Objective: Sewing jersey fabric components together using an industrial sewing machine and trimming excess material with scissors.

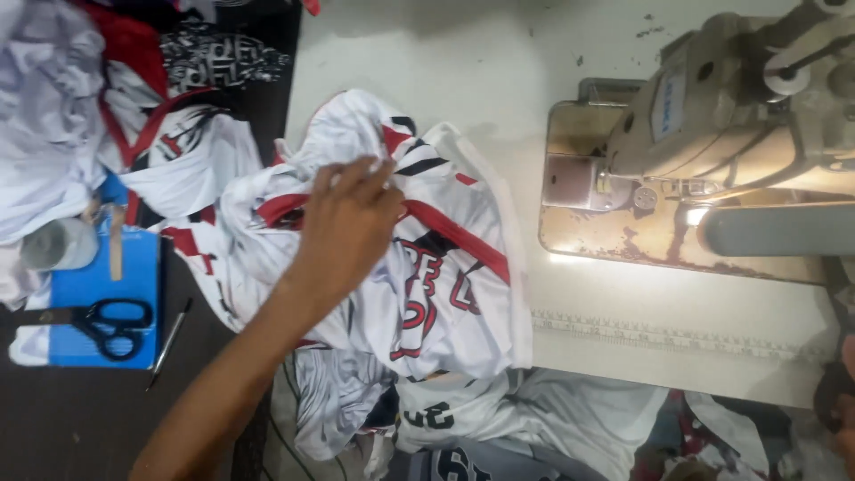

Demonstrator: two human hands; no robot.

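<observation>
- the person's left hand (346,227) reaches across from the lower left and lies on a crumpled white jersey with red and black trim (419,258), fingers curled down and pinching a fold of the cloth near its upper edge, likely to lift or straighten it.
- the jersey sits bunched on the pale sewing table (445,62), just left of the machine, its lower part hanging over the table's near edge; that keeps it within reach of the needle.
- the right hand (844,392) shows only as a sliver at the right edge of the frame, near the table's front; whether it is open or closed cannot be told.
- the sewing machine (730,116) stands at the upper right, its lamp lighting the worn metal bed plate (623,236) under the presser foot.
- a measuring tape strip (659,334) runs along the table's front edge, handy for checking seams.
- on the dark side table at left lie black-handled scissors (102,322) on a blue box (98,285), with a grey thread cone (58,245) beside it.
- more jerseys (80,98) are piled at the upper left, and others (499,428) hang below the table's edge.
</observation>
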